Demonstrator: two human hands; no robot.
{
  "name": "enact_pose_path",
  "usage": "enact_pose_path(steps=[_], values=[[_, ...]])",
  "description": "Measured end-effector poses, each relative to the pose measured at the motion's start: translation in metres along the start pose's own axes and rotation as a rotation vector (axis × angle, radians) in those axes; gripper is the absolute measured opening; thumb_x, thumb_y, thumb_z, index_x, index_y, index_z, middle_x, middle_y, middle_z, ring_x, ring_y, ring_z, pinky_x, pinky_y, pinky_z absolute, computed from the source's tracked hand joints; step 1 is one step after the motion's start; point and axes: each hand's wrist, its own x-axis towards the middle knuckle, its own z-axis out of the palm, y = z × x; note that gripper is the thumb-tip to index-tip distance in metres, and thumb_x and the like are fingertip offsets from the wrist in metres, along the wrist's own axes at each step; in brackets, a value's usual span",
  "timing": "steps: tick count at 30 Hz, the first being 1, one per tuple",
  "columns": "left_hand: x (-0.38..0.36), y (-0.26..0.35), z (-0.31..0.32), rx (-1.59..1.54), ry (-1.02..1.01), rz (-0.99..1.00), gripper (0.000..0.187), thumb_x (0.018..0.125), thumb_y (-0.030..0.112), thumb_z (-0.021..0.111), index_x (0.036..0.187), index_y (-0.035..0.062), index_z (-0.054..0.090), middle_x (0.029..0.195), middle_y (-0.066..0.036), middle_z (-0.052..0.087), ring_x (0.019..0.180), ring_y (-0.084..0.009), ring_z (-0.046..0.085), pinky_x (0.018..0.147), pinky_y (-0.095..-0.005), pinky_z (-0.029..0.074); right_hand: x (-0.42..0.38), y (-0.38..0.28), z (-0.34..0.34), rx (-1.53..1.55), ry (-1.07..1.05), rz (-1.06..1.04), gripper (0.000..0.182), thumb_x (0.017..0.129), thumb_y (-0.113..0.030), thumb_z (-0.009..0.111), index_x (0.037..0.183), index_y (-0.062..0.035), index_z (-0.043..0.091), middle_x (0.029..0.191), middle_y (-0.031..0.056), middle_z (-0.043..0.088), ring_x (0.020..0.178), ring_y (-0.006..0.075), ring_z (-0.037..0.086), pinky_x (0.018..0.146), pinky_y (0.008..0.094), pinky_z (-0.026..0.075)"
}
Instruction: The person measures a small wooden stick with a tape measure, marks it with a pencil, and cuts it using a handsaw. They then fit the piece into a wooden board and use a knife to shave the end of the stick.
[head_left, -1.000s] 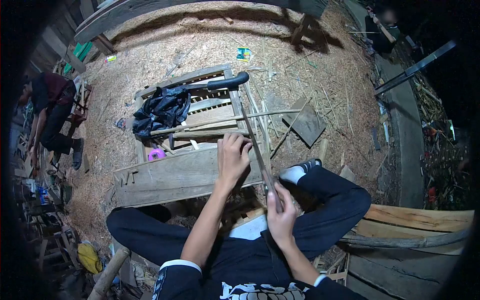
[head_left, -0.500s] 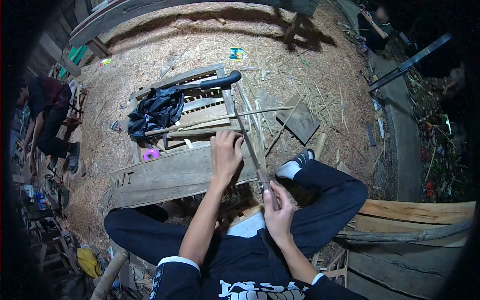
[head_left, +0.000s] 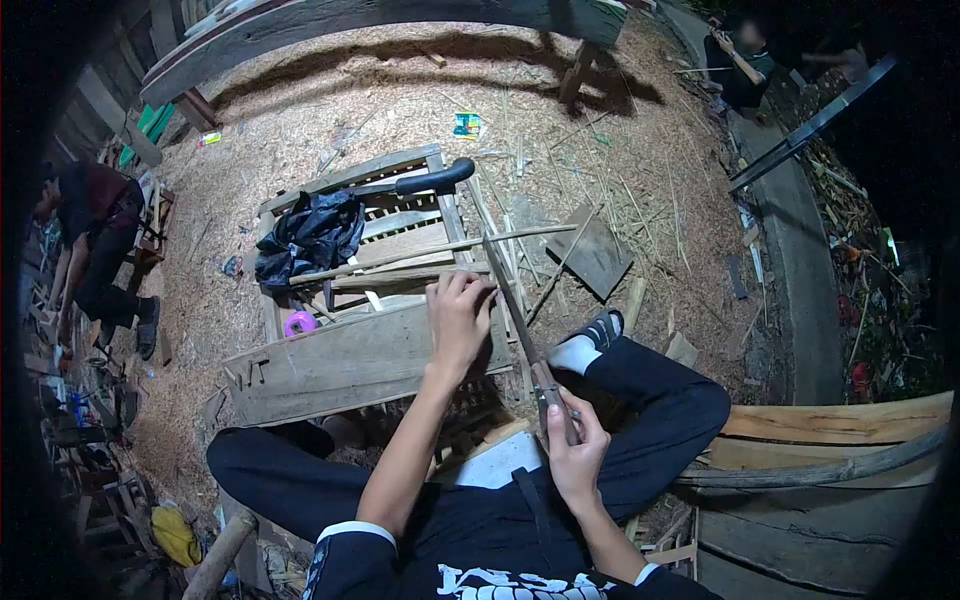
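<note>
My right hand is closed round the brown handle of a long, narrow-bladed saw or knife; its kind is not clear. The blade slants up and left, past the right end of a grey wooden plank. My left hand rests at that end of the plank, fingers curled together just left of the blade. Whatever they pinch is hidden or too small to name. Beyond the plank, a thin wooden strip lies across a slatted wooden frame.
On the frame lie a black plastic bag and a black-handled tool. A pink round object sits behind the plank. A dark board and sticks lie among shavings. One person bends at left; another sits at upper right.
My right hand has drawn the long blade back toward my body and slightly right, its tip now nearer the plank. My left hand stays at the plank's end, shifted slightly.
</note>
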Motion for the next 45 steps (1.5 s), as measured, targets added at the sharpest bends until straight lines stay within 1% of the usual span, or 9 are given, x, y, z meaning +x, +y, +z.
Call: enact_pose_path(steps=[2, 8, 17, 20, 26, 32, 38, 41, 45], values=[[0.0, 0.003, 0.008, -0.03, -0.018, 0.01, 0.012, 0.087, 0.013, 0.079, 0.097, 0.0085, 0.076, 0.101, -0.007, 0.069, 0.101, -0.0293, 0.061, 0.087, -0.0431, 0.041, -0.001, 0.002, -0.001, -0.022, -0.006, 0.093, 0.032, 0.103, -0.014, 0.069, 0.127, 0.0081, 0.068, 0.105, 0.0138, 0.074, 0.097, 0.0142, 0.071, 0.083, 0.03, 0.058], [0.001, -0.003, 0.015, -0.026, -0.032, 0.011, 0.01, 0.088, 0.011, 0.076, 0.097, 0.0081, 0.075, 0.101, -0.008, 0.069, 0.101, -0.0302, 0.06, 0.086, -0.0433, 0.042, 0.007, 0.016, 0.012, 0.089, 0.048, -0.061, 0.032, 0.104, -0.013, 0.068, 0.127, 0.0092, 0.067, 0.109, 0.0162, 0.075, 0.099, 0.0153, 0.071, 0.083, 0.0303, 0.058], [0.004, -0.01, 0.01, -0.064, -0.136, -0.013, 0.01, 0.088, 0.01, 0.076, 0.098, 0.0069, 0.075, 0.102, -0.007, 0.069, 0.101, -0.0291, 0.061, 0.084, -0.0407, 0.042, 0.014, 0.025, 0.013, 0.051, 0.029, -0.064, 0.032, 0.105, -0.015, 0.067, 0.127, 0.0084, 0.066, 0.107, 0.0156, 0.076, 0.095, 0.0151, 0.072, 0.081, 0.0296, 0.057], [0.004, -0.008, 0.005, -0.05, -0.165, 0.025, 0.01, 0.087, 0.009, 0.076, 0.097, 0.0068, 0.075, 0.103, -0.007, 0.07, 0.103, -0.029, 0.061, 0.085, -0.0411, 0.042, 0.022, 0.009, 0.02, 0.116, -0.009, 0.039, 0.035, 0.106, -0.016, 0.067, 0.128, 0.0094, 0.065, 0.108, 0.015, 0.075, 0.098, 0.0148, 0.071, 0.083, 0.0299, 0.057], [0.004, -0.002, 0.003, 0.009, -0.203, -0.016, 0.013, 0.09, 0.012, 0.074, 0.102, 0.0059, 0.073, 0.108, -0.01, 0.067, 0.107, -0.0314, 0.059, 0.087, -0.0432, 0.042, 0.03, 0.016, 0.032, 0.144, -0.013, 0.043, 0.037, 0.106, -0.017, 0.066, 0.131, 0.0104, 0.063, 0.111, 0.0156, 0.073, 0.103, 0.0151, 0.07, 0.086, 0.0298, 0.057], [0.003, -0.005, 0.01, 0.053, -0.124, 0.017, 0.014, 0.093, 0.016, 0.072, 0.103, 0.0055, 0.07, 0.11, -0.013, 0.065, 0.109, -0.0331, 0.059, 0.091, -0.0454, 0.042, 0.046, 0.012, 0.042, 0.191, 0.014, 0.034, 0.037, 0.107, -0.017, 0.065, 0.132, 0.0099, 0.063, 0.113, 0.0147, 0.073, 0.102, 0.0152, 0.069, 0.087, 0.0295, 0.057], [0.003, -0.006, 0.009, 0.047, -0.138, 0.0, 0.014, 0.093, 0.015, 0.072, 0.103, 0.006, 0.07, 0.111, -0.011, 0.065, 0.11, -0.0323, 0.058, 0.092, -0.045, 0.042, 0.03, 0.011, 0.014, 0.104, 0.003, 0.01, 0.037, 0.106, -0.017, 0.066, 0.132, 0.0092, 0.064, 0.113, 0.015, 0.074, 0.1, 0.0157, 0.071, 0.085, 0.03, 0.057], [0.004, -0.004, 0.007, 0.01, -0.151, 0.004, 0.013, 0.092, 0.014, 0.073, 0.102, 0.0055, 0.07, 0.11, -0.011, 0.064, 0.109, -0.0335, 0.057, 0.091, -0.0446, 0.041, 0.021, -0.001, -0.002, -0.011, -0.016, 0.059, 0.036, 0.106, -0.016, 0.067, 0.132, 0.0088, 0.066, 0.117, 0.0121, 0.073, 0.1, 0.0113, 0.067, 0.086, 0.0261, 0.055], [0.004, -0.003, 0.006, 0.001, -0.177, 0.01, 0.013, 0.092, 0.014, 0.073, 0.1, 0.0049, 0.07, 0.109, -0.011, 0.064, 0.108, -0.0327, 0.057, 0.092, -0.0445, 0.041, 0.022, -0.011, -0.001, 0.025, -0.027, 0.055, 0.037, 0.107, -0.017, 0.066, 0.133, 0.009, 0.065, 0.116, 0.013, 0.073, 0.101, 0.0122, 0.068, 0.087, 0.0267, 0.055]])
